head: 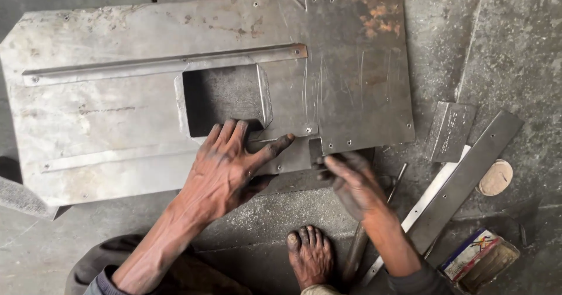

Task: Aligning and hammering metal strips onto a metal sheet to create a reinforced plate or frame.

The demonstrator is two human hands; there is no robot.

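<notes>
Left hand (228, 166) lay flat, fingers spread, pinning the big steel sheet (117, 113) on the floor by its cutout. Right hand (348, 181) pinched the sheet's near edge, prob. aligning; next needed a steady hold.

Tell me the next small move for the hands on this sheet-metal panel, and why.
Probably keep the left hand pressing flat on the metal panel by the rectangular cutout, and nudge the darker plate with the right hand, since its fingertips sit at that plate's lower edge.
</notes>
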